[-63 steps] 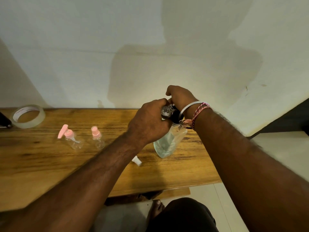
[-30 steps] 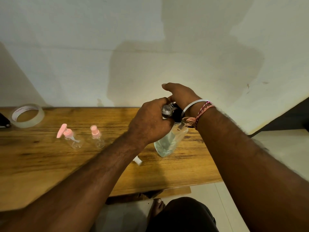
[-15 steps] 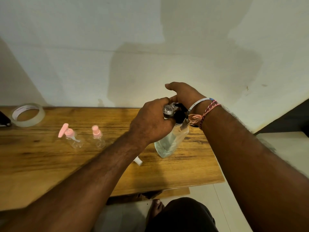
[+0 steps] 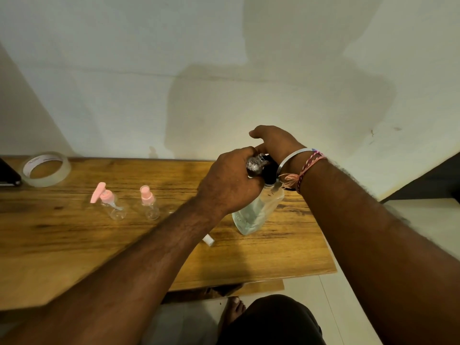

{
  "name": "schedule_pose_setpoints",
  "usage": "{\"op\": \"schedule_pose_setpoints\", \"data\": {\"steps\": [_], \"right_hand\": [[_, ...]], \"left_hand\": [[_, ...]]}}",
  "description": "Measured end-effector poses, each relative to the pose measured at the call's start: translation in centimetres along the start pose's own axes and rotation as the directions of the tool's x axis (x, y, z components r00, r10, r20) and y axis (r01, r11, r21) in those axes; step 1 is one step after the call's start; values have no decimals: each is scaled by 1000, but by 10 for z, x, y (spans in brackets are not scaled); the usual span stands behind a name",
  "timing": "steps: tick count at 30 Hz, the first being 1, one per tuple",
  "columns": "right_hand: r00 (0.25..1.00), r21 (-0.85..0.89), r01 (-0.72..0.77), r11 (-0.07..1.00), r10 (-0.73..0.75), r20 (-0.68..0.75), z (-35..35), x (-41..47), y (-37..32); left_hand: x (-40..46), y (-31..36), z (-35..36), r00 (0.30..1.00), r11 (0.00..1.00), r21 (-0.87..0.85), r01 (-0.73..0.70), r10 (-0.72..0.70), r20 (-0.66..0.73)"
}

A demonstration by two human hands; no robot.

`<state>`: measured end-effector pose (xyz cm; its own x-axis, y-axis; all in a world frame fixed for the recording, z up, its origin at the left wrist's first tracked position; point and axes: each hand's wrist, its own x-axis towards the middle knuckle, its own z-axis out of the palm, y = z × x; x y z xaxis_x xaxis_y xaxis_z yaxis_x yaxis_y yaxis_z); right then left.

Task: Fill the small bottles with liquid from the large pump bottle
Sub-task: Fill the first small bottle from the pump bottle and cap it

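Big bottle: large pump bottle (image 4: 256, 212) stands on the wooden table (image 4: 273, 255), near the right end. It is clear and has pale liquid inside. It leans a little, with its top toward the right. Its black pump top is mostly hidden by the two hands.

Left hand: left hand (image 4: 229, 183) is curled up beside the top of the big bottle. Its grip is closed round a small clear bottle (image 4: 254, 166), held right next to the black pump. Only the round end of this little bottle peeks out, and it looks bubbly inside.

Right hand: right hand (image 4: 276, 143) sits on top of the black pump. Its fingers bend down over the pump, so the grip is closed on the big bottle's top. The thumb sticks out to the left.

Wrist things: silver bangle (image 4: 293, 156) and pink and red threads (image 4: 307, 168) go round the right wrist.

Other little bottles: pink pump bottle (image 4: 109, 202) and pink spray bottle (image 4: 149, 202) stand side by side on the table, well to the left of the hands. Both are clear and look empty. No hand touches them.

Small cap: white cap (image 4: 208, 240) lies on the table, just past the left arm and near the bottom of the big bottle.

Tape: tape roll (image 4: 46, 169) lies flat at the far left back of the table, next to a dark thing (image 4: 8, 174) at the edge of the view.

Below the table: bare foot (image 4: 232, 311) rests on the pale floor.
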<state>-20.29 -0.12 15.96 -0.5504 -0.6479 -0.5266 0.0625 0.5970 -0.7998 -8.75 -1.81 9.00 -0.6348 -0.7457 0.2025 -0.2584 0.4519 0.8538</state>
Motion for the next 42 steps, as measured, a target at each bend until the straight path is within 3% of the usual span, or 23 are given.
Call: {"op": "schedule_pose_setpoints", "data": {"steps": [5, 12, 20, 26, 32, 42], "right_hand": [[998, 20, -41, 999, 40, 38, -5, -4, -9], [999, -48, -15, 999, 14, -29, -2, -3, -6], [979, -261, 171, 950, -195, -67, 4, 1, 2], [983, -210, 145, 967, -164, -77, 5, -2, 3], [1000, -78, 27, 997, -26, 9, 0, -9, -8], [998, -100, 45, 994, -49, -37, 2, -1, -2]], "left_hand": [[1, 3, -1, 1000, 1000, -12, -2, 2, -4], [1, 3, -3, 1000, 1000, 29, -12, 11, 5], [-1, -5, -3, 999, 993, 115, -29, 27, 22], [-1, -5, -2, 999, 994, 100, -37, 35, 19], [1, -2, -2, 999, 999, 23, -36, 36, -2], [-1, 0, -4, 998, 997, 39, -62, 62, 12]]}}
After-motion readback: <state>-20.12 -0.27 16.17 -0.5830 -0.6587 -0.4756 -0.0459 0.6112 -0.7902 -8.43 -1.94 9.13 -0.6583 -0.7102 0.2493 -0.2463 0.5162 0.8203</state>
